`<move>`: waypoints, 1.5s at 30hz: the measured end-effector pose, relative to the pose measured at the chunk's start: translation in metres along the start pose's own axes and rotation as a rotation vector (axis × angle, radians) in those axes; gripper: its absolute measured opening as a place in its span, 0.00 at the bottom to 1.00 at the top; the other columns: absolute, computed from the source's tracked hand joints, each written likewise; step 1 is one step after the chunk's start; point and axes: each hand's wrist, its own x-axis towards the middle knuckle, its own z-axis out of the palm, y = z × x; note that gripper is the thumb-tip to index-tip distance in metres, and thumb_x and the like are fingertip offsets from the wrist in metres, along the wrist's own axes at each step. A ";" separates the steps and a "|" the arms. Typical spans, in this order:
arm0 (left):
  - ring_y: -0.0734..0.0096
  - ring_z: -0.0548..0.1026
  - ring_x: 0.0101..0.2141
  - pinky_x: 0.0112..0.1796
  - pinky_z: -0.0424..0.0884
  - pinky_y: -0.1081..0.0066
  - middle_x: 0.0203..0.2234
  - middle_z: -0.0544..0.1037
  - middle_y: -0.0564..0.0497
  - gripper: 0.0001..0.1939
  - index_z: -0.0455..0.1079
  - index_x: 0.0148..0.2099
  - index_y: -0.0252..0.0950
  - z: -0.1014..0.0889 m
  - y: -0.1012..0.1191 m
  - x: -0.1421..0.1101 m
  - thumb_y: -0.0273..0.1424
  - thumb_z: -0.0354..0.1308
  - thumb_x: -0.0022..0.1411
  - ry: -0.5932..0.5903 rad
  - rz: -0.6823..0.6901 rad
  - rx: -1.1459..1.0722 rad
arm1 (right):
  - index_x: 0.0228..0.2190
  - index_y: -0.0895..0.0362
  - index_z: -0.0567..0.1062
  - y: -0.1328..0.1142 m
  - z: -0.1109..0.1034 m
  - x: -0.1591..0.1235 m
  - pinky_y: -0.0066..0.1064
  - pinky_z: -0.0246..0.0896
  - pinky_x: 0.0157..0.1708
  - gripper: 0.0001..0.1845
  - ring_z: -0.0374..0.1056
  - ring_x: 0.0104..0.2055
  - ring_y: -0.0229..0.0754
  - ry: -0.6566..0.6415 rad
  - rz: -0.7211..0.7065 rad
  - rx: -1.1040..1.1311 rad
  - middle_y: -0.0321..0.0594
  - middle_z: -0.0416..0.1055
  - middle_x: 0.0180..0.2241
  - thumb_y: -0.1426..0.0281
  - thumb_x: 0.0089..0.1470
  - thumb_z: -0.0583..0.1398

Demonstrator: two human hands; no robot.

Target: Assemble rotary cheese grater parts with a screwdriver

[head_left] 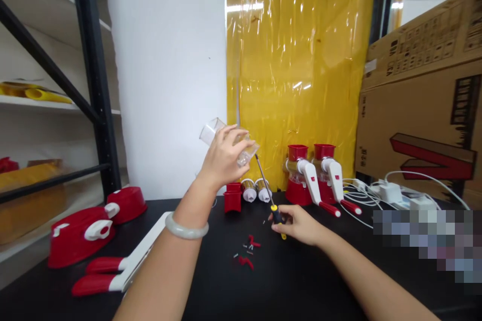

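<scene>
My left hand [228, 155] is closed around a clear plastic housing [212, 131], lifted above the table and tilted. In my right hand [297, 223] is a screwdriver [264, 180] with a yellow and black handle, its shaft pointing up to the housing's lower right end. Whether the tip touches the housing, I cannot tell. Below the hands, small red plastic pieces [246, 262] lie on the black table [301, 281] among several little screws or pins. Behind them stand a red square part [232, 199] and two white-ended drums [249, 190].
Two assembled red-and-white crank graters [299, 175] stand at the back right, beside white cables and adapters [389, 191]. Red bases [81, 235] and red-handled white cranks [105, 273] lie at the left. A large cardboard box [417, 125] rises on the right; shelving [90, 60] borders the left.
</scene>
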 end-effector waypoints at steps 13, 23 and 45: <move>0.48 0.59 0.59 0.58 0.58 0.43 0.53 0.68 0.45 0.21 0.71 0.49 0.39 -0.003 0.001 -0.002 0.27 0.63 0.51 -0.007 0.050 0.072 | 0.36 0.58 0.79 0.000 -0.002 -0.003 0.28 0.58 0.30 0.14 0.63 0.29 0.37 -0.012 -0.003 -0.101 0.36 0.70 0.27 0.65 0.47 0.64; 0.47 0.58 0.58 0.57 0.59 0.44 0.53 0.68 0.44 0.20 0.71 0.49 0.38 -0.001 -0.005 -0.007 0.27 0.63 0.51 -0.037 0.023 0.082 | 0.33 0.58 0.78 0.000 -0.005 -0.004 0.28 0.60 0.31 0.11 0.66 0.30 0.38 -0.013 -0.011 -0.115 0.37 0.73 0.28 0.65 0.48 0.63; 0.47 0.59 0.58 0.58 0.56 0.42 0.53 0.69 0.43 0.21 0.72 0.49 0.37 0.006 -0.003 -0.009 0.26 0.63 0.50 -0.090 0.028 0.056 | 0.29 0.57 0.75 0.008 -0.012 -0.001 0.28 0.59 0.28 0.10 0.67 0.26 0.38 0.118 -0.054 -0.289 0.37 0.72 0.27 0.63 0.50 0.62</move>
